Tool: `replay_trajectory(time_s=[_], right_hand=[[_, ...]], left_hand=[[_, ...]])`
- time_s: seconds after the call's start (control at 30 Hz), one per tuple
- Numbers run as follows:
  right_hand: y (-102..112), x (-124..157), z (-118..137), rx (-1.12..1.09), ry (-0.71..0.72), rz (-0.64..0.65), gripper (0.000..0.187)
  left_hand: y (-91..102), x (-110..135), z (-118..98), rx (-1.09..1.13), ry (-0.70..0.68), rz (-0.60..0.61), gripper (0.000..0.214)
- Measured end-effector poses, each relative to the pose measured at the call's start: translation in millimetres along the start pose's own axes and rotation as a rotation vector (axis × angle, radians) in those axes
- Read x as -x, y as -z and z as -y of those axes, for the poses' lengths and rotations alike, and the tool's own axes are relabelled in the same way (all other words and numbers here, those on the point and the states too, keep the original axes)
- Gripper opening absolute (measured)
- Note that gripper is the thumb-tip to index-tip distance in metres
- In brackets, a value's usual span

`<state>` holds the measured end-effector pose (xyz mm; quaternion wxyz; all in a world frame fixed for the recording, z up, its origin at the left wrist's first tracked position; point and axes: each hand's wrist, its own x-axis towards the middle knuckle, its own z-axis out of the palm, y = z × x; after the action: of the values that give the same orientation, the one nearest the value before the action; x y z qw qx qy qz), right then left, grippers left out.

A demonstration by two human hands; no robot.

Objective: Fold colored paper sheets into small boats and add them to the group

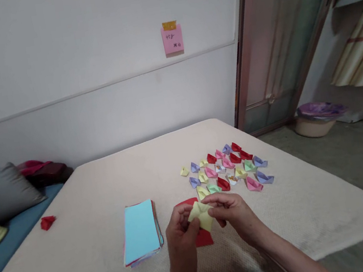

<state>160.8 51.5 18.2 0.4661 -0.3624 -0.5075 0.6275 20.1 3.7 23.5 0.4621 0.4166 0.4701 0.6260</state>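
Observation:
A pale yellow piece of folded paper (202,217) is held up between both hands. My left hand (180,230) pinches its left side, thumb in front and fingers behind. On its right edge, my right hand (233,213) grips with thumb and fingertips. Beneath the hands lies a red sheet of paper (204,239), partly covered by them. Just beyond, several small folded paper boats (223,184) in red, pink, yellow, green, purple and white stand in loose rows. Left of my hands is a stack of coloured paper (140,231) with a light blue sheet on top.
A cream cloth (91,245) covers the work surface. A crumpled-looking red folded paper (47,222) sits alone at the far left. Beyond the left edge are a grey pillow (2,193) and a blue surface. A lined bin (317,119) stands on the floor at right.

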Motion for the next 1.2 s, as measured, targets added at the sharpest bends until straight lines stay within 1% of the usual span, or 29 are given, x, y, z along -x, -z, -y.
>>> replay_trajectory(time_s=[0.1,0.27,0.5,0.63,0.73,0.83,0.9,0.93,1.0,1.1,1.2], right_hand=[[-0.2,0.4,0.0,0.01,0.006,-0.008,0.022],[-1.3,1.7,1.8,0.034,-0.006,-0.025,0.024],[-1.3,2.2,1.9,0.047,-0.009,-0.017,0.025],[-0.4,1.6,0.5,0.072,-0.011,-0.012,0.023],[0.2,1.0,0.2,0.088,-0.006,-0.015,0.019],[0.2,0.5,0.4,0.084,-0.003,-0.004,0.016],[-0.5,0.5,0.4,0.072,-0.008,0.015,0.013],[-1.1,0.7,0.3,0.065,-0.011,0.02,0.013],[-2.3,1.3,-0.1,0.043,-0.016,0.022,0.012],[-2.8,1.9,-0.7,-0.013,-0.011,0.037,0.013],[-0.9,1.7,0.6,-0.071,-0.003,0.083,0.018]], left_hand=[[1.3,-0.3,1.4,0.02,0.032,-0.012,0.018],[3.5,1.7,-2.9,-0.02,0.089,0.021,0.018],[3.2,2.0,-5.8,-0.047,0.093,0.028,0.018],[5.9,1.2,-3.3,-0.096,0.107,0.027,0.021],[8.5,-0.7,2.5,-0.105,0.096,0.003,0.025],[8.8,-3.2,8.0,-0.097,0.029,-0.034,0.024],[7.6,-3.9,9.9,-0.064,-0.002,-0.056,0.018],[6.8,-3.7,10.2,-0.032,0.006,-0.065,0.015],[5.1,-2.2,10.1,0.065,0.064,-0.069,0.008],[4.1,1.4,9.1,0.214,0.14,-0.036,0.005],[5.5,3.4,7.7,0.264,0.153,0.001,0.007]])
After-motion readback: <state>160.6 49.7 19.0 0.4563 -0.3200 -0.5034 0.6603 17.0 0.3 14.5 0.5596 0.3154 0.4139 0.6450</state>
